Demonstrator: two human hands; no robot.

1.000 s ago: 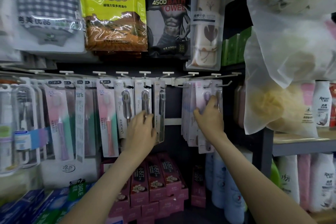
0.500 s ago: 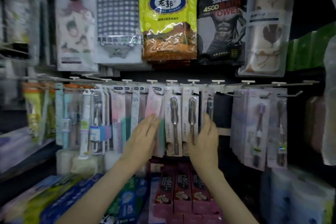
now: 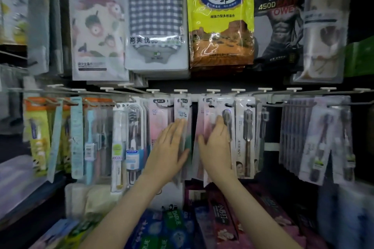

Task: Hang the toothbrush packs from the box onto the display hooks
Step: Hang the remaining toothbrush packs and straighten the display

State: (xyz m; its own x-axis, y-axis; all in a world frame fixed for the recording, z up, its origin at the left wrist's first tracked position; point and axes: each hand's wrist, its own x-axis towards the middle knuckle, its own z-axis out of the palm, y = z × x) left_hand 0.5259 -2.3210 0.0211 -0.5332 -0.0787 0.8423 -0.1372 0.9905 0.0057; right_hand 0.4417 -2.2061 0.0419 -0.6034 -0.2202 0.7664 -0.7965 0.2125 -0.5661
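A row of display hooks (image 3: pixel 212 94) carries several toothbrush packs across the middle of the head view. My left hand (image 3: pixel 172 151) lies flat with straight fingers against a pink and green pack (image 3: pixel 182 111). My right hand (image 3: pixel 216 149) presses its fingers on a pink pack (image 3: pixel 204 123) beside it, next to a white pack with a grey brush (image 3: pixel 245 137). Neither hand holds a loose pack. More lilac packs (image 3: pixel 317 139) hang at the right. No box is in sight.
Towel packs hang above, among them a yellow bag (image 3: pixel 219 16) and a checked one (image 3: pixel 154 20). Toothpaste boxes (image 3: pixel 220 222) are stacked below the hooks. Orange-topped brush packs (image 3: pixel 38 133) fill the left end.
Both hands have shifted leftward along the row, from the grey-brush and lilac packs to the pink packs. My view has turned left as well.
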